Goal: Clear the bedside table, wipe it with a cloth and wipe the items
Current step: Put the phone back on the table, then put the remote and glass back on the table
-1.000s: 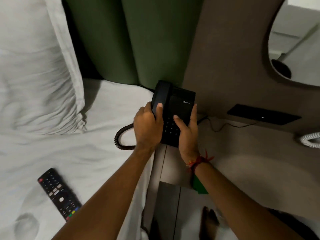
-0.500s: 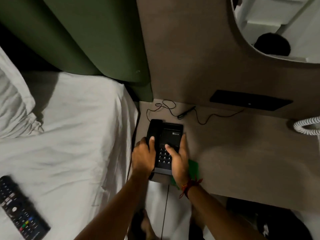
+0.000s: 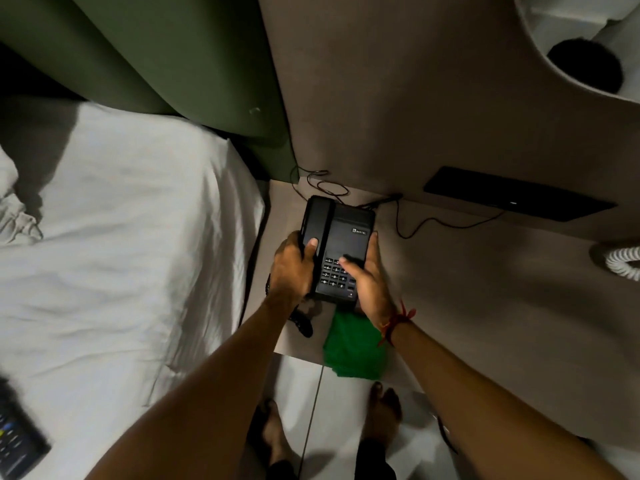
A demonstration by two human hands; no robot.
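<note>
1. Black plastic is under both your hands: the left hand [image 3: 292, 268] wraps the handset side of the phone [image 3: 337, 249] with its thumb on top, and the right hand [image 3: 369, 277] clasps the other edge with its thumb on the keypad. The phone sits at the near left corner of the surface [image 3: 485, 278], close to the bed [image 3: 121, 254].
2. Judging by this grip, you are setting the phone down. Lower it level, keep the thumb pressed on the handset so it does not slip from its cradle, and let go only once the base sits flat.
3. Watch the coiled cord [image 3: 301, 322] beneath the phone's near edge and the thin wire [image 3: 412, 226] behind; neither should get pinched or pulled.
4. Keep the green cloth [image 3: 353, 348], just beside your right wrist, out from under the base.
5. Whether the base touches the surface yet cannot be told. The remote [image 3: 17, 434] on the bed is blurred and cut off, and so is the white coiled cord [image 3: 623, 263] at the right edge.
</note>
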